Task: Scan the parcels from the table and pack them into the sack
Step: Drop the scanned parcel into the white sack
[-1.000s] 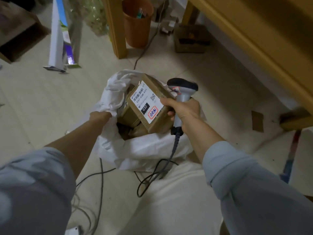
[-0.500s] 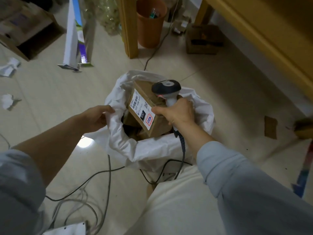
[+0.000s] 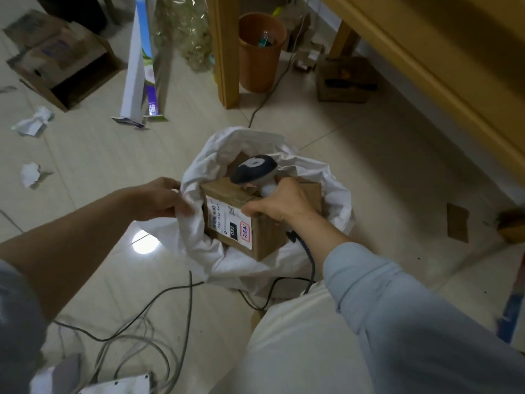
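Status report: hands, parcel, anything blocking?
Left hand grips the white sack rim. Right hand holds grey barcode scanner and brown cardboard parcel, partly inside sack mouth. No obstruction seen.

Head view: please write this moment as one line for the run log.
step: packing | left hand: grips sack rim | right hand: holds scanner and box | box: partly inside sack

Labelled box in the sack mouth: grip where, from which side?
Probably the top near edge of the cardboard box, from above: its top stands clear of the sack, whose cloth wraps the lower sides. The right hand, holding the scanner too, pinches there; the left hand holds the rim open.
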Motion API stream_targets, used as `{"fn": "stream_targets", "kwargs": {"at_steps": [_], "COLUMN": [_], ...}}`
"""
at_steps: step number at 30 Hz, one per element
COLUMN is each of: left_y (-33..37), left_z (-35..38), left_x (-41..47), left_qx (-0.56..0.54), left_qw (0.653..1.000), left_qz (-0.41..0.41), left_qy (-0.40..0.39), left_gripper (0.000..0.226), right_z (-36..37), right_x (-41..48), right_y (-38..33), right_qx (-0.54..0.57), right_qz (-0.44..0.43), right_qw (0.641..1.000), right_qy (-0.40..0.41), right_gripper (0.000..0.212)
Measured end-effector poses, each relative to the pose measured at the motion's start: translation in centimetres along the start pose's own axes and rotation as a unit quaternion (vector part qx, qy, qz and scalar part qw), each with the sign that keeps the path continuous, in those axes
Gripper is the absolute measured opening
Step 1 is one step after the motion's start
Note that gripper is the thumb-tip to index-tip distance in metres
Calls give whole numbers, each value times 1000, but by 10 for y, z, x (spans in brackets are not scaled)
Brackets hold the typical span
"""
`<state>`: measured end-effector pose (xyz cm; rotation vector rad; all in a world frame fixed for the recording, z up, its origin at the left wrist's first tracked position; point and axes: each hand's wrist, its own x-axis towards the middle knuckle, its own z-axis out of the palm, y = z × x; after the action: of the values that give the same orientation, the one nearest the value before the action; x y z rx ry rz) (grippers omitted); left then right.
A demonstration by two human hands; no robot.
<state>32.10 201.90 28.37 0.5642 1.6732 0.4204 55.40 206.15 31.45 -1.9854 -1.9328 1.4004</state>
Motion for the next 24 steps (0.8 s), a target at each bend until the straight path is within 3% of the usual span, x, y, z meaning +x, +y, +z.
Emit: {"fn": "stream_targets", "kwargs": {"at_steps": [3, 5, 7, 10, 12, 13, 15, 18, 21, 24], "left_y": [-6, 0, 7, 12, 15, 15, 13, 6, 9, 25], "left_z": [7, 17, 25, 29, 27, 24, 17, 11, 6, 5], "left_x": [-2, -3, -7, -7, -9, -11, -15, -13, -3, 6], "left_qx": [145, 302, 362, 336, 225, 161, 104, 104, 111, 91], "left_qw": [983, 933, 904, 912, 959, 980, 993, 994, 992, 994], "left_qz": [19, 39, 45, 59, 52, 39, 0, -27, -43, -44], "left_qy": [114, 193, 224, 230, 162, 114, 53, 24, 36, 42], "left_gripper": [55, 67, 74, 79, 81, 70, 44, 42, 50, 78], "right_z": [9, 11, 11, 8, 12, 18, 32, 42, 10, -40], "right_x": [5, 8, 11, 13, 13, 14, 11, 9, 13, 18], "right_y": [-9, -17, -24, -33, -36, -34, -25, -7, 7, 32], "right_qx": [-26, -58, -97, -145, -157, -150, -75, 107, 160, 129], "right_qz": [2, 1, 0, -1, 4, 10, 35, 72, 94, 132], "right_qw": [999, 997, 994, 987, 984, 985, 992, 985, 982, 979], "right_qy": [-22, -42, -53, -72, -85, -88, -97, -118, -35, 83], "right_gripper": [46, 45, 51, 63, 64, 62, 57, 38, 22, 23]}}
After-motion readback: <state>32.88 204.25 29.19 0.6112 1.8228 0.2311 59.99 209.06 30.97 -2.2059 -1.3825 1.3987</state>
